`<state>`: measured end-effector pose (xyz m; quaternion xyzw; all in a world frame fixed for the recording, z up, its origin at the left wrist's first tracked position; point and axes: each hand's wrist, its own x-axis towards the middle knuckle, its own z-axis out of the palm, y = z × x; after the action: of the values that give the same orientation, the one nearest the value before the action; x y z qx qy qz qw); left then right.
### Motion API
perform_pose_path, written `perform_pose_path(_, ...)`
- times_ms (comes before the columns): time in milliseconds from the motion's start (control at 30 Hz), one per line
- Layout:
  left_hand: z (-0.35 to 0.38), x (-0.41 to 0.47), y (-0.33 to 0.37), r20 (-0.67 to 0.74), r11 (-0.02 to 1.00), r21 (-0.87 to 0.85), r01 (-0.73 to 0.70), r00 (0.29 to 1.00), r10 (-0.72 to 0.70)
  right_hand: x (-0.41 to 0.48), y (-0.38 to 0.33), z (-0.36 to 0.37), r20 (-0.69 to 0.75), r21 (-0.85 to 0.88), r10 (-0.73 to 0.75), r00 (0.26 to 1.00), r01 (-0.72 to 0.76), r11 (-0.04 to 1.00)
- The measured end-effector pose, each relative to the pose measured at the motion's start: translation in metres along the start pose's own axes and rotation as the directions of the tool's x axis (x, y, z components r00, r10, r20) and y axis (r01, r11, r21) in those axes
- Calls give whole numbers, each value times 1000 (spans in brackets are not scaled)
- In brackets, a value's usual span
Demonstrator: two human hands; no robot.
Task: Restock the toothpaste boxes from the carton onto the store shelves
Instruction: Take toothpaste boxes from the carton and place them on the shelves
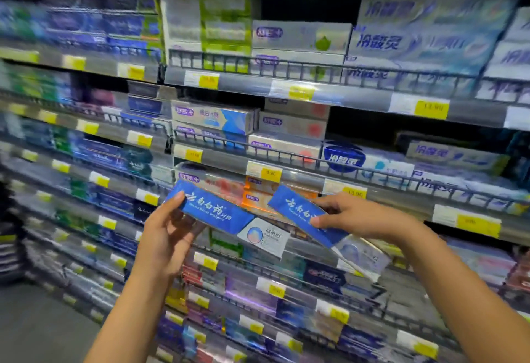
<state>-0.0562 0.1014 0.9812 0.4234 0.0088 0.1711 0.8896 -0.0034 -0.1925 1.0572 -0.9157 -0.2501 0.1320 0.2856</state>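
I hold two blue-and-white toothpaste boxes in front of the shelves. My left hand (167,229) grips the blue end of the left toothpaste box (226,216), which slants down to the right. My right hand (352,216) pinches the blue end of the right toothpaste box (324,227), tilted the same way. Both boxes hang in the air just before the third shelf (401,207) from the top. The carton is out of sight.
Several shelves with wire front rails (315,70) and yellow price tags (430,108) are packed with toothpaste boxes. Dark gaps sit on the top shelf (309,6) and the second shelf (364,124). Grey floor (37,328) lies at lower left, beside a striped shape (8,248) at the left edge.
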Motion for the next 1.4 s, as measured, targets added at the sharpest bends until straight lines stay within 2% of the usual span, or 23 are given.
perform_pose_path(333,-101,70,87,-49,988,-83,-128,991,124,119,-112,29,45,-84,-165,985,168,982)
perform_pose_path(533,-176,135,147,-86,982,-163,-99,993,86,220,-188,61,31,-168,-147,989,150,974)
perform_pose_path(767,-238,206,198,-14,982,-172,-73,997,72,305,-251,82,-35,-200,-95,995,86,976)
perform_pose_path(933,-265,254,209,25,978,-203,-40,999,47,355,-282,86,-57,-316,-102,993,79,945)
perform_pose_path(1300,-278,353,202,68,983,-185,0,998,12,456,-305,76,-131,-522,-287,949,180,834)
perform_pose_path(1400,-281,374,204,81,983,-185,-9,996,25,477,-313,72,-124,-578,-287,950,166,799)
